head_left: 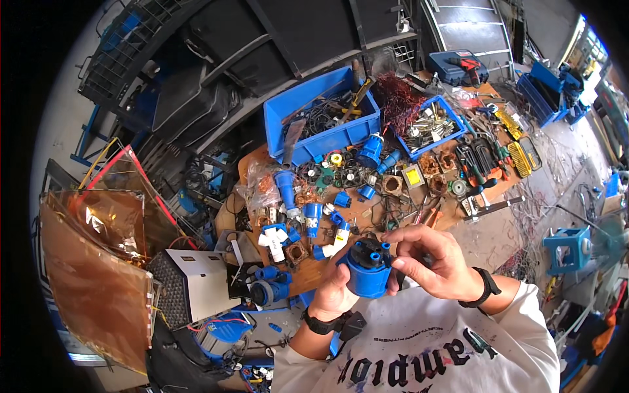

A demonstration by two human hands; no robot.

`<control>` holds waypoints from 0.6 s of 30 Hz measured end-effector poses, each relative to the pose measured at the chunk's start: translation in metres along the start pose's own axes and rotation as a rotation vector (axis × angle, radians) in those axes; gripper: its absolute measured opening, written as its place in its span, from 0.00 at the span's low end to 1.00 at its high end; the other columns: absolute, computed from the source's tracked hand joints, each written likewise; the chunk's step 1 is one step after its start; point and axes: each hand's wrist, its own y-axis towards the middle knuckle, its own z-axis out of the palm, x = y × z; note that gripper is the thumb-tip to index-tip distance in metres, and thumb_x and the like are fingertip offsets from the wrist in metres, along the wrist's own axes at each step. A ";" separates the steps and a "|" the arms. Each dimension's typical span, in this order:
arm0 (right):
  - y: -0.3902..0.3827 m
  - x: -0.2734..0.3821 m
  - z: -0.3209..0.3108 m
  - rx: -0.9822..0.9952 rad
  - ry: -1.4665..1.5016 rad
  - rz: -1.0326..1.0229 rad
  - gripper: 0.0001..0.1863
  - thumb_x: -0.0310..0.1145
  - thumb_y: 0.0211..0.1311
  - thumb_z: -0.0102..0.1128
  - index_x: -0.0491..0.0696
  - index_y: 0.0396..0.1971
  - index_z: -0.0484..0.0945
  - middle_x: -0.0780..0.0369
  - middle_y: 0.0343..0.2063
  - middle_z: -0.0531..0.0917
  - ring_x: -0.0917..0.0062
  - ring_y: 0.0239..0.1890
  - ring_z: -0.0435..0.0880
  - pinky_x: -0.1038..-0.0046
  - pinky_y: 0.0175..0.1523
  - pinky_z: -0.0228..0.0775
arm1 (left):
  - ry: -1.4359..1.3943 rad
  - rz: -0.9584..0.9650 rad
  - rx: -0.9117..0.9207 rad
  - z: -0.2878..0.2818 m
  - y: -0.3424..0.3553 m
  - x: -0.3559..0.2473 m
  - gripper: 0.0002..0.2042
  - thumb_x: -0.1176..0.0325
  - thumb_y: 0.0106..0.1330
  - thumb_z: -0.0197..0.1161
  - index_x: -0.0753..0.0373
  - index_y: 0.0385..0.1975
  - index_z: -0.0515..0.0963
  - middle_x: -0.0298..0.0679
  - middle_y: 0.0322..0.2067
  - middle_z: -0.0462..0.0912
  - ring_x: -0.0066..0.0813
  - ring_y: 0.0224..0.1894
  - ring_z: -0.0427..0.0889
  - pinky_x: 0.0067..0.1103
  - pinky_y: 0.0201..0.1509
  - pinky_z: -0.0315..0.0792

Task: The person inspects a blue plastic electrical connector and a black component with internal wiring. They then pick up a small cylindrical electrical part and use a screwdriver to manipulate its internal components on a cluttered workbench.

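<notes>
In front of my chest, my left hand point(332, 292) is closed around a blue cylindrical industrial connector point(365, 280). Its open end faces up and shows a black terminal insert point(368, 254) with round blue-topped posts. My right hand point(438, 261) reaches in from the right, thumb and forefinger curled together at the rim of the insert. Whether a small part sits between those fingertips cannot be made out. Just beyond the connector, a white and blue pipe-like fitting point(340, 237) lies on the wooden table point(314, 278).
A large blue bin point(314, 147) of cables and tools stands at the back, beside a shallow blue tray point(419, 154) of metal parts. Blue connectors point(313, 219) and white fittings point(272, 242) crowd the table. Tools, including hex keys point(478, 164), lie right. A blue stool point(567, 251) stands on the floor.
</notes>
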 end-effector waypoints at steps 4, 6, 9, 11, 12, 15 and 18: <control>-0.001 -0.004 0.000 0.007 -0.019 0.011 0.13 0.26 0.68 0.56 0.39 0.50 0.73 0.63 0.22 0.81 0.86 0.26 0.82 0.81 0.26 0.71 | -0.008 -0.062 -0.018 0.002 -0.003 -0.002 0.41 0.34 0.62 0.54 0.68 0.61 0.60 0.55 0.42 0.78 0.47 0.36 0.85 0.35 0.36 0.81; 0.000 -0.005 -0.004 0.025 -0.147 -0.019 0.12 0.26 0.68 0.55 0.39 0.49 0.73 0.63 0.23 0.82 0.85 0.26 0.83 0.81 0.28 0.72 | -0.012 -0.080 0.005 0.002 -0.003 -0.003 0.42 0.33 0.62 0.52 0.68 0.60 0.60 0.55 0.41 0.78 0.48 0.35 0.85 0.35 0.34 0.81; 0.002 0.001 0.001 0.006 -0.058 -0.028 0.11 0.27 0.69 0.55 0.38 0.47 0.73 0.63 0.23 0.82 0.85 0.26 0.81 0.81 0.29 0.73 | -0.053 -0.126 0.006 0.002 -0.005 -0.003 0.42 0.32 0.62 0.50 0.67 0.61 0.60 0.55 0.41 0.78 0.49 0.35 0.85 0.33 0.33 0.81; 0.002 0.000 0.001 -0.009 -0.051 0.003 0.10 0.27 0.69 0.54 0.38 0.46 0.73 0.64 0.23 0.81 0.86 0.26 0.81 0.81 0.31 0.73 | -0.076 -0.156 -0.004 0.005 -0.004 -0.003 0.41 0.32 0.63 0.48 0.66 0.61 0.61 0.55 0.42 0.78 0.49 0.35 0.85 0.34 0.34 0.81; 0.001 -0.002 0.001 -0.015 -0.047 0.019 0.10 0.27 0.69 0.54 0.38 0.46 0.73 0.64 0.23 0.81 0.86 0.26 0.81 0.81 0.31 0.73 | -0.086 -0.170 -0.009 0.006 -0.004 -0.003 0.41 0.31 0.63 0.47 0.66 0.61 0.61 0.55 0.42 0.78 0.50 0.35 0.85 0.34 0.34 0.81; 0.003 -0.012 0.000 -0.019 0.093 0.074 0.09 0.27 0.70 0.54 0.39 0.45 0.73 0.64 0.24 0.81 0.85 0.28 0.81 0.80 0.33 0.73 | -0.108 -0.189 0.005 0.006 -0.002 -0.004 0.39 0.32 0.65 0.44 0.64 0.61 0.61 0.55 0.44 0.77 0.50 0.37 0.85 0.34 0.37 0.80; 0.004 -0.014 0.000 -0.039 0.080 0.078 0.09 0.27 0.70 0.54 0.39 0.44 0.73 0.64 0.25 0.81 0.86 0.29 0.81 0.80 0.35 0.74 | -0.106 -0.181 0.025 0.004 -0.001 -0.004 0.38 0.34 0.67 0.43 0.64 0.62 0.61 0.54 0.45 0.77 0.50 0.38 0.84 0.35 0.39 0.80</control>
